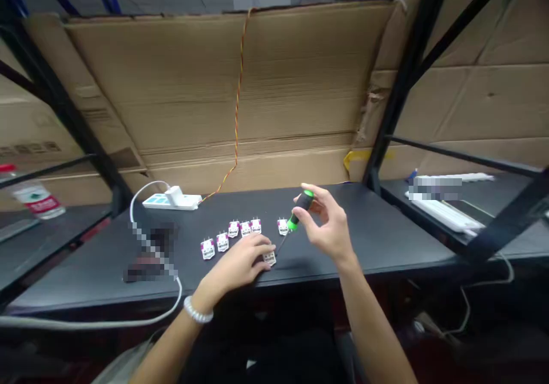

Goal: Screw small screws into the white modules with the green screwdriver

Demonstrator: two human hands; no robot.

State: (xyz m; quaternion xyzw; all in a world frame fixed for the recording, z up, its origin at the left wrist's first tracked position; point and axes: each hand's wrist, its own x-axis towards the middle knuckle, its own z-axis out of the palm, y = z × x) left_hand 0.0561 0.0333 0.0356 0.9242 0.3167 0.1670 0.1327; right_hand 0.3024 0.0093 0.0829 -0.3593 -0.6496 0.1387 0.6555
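Note:
My left hand [246,258], with a white coiled band at the wrist, rests low over the dark table and grips a small white plug [270,258] between thumb and fingers. My right hand [326,221] is closed around the black and green handle of a screwdriver [304,201]. The screwdriver leans, its thin shaft pointing down and left to the right side of the held plug. Whether its tip touches the plug I cannot tell. Beyond my hands lie several more white and purple plugs [208,248] with metal pins, one of them [282,226] just left of the screwdriver.
A white power strip [189,202] with a charger in it stands at the back left, its white cable [178,292] curving over the table. Cardboard [300,87] closes off the back. Black metal posts [392,104] stand at both sides. A bottle [36,195] is at far left.

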